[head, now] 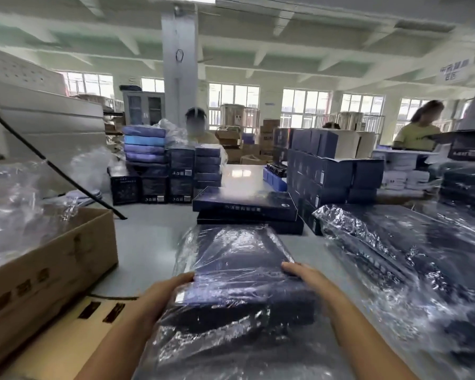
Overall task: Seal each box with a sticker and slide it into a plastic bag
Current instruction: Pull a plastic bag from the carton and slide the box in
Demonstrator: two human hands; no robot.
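Head view: the left hand point(173, 289) is seen curled round the left long edge of a flat dark navy rectangular box point(231, 259). The right hand point(299, 271) is closed on the opposite edge, a little farther along. The box is thus gripped from both sides at about mid-length. It is wrapped in a clear crinkled plastic bag point(203, 344), whose loose film is bunched at the near end. Whether the mouth lies there cannot be told through the blur.

The box lies directly ahead on the pale grey table top point(146, 242), its long axis running straight away from the body. Just beyond its far end, a stack of two unbagged dark boxes point(247, 207) is laid crosswise. A heap of bagged dark boxes point(395, 256) lies to the right, nearer the right hand, and an open brown cardboard carton point(52, 256) to the left.
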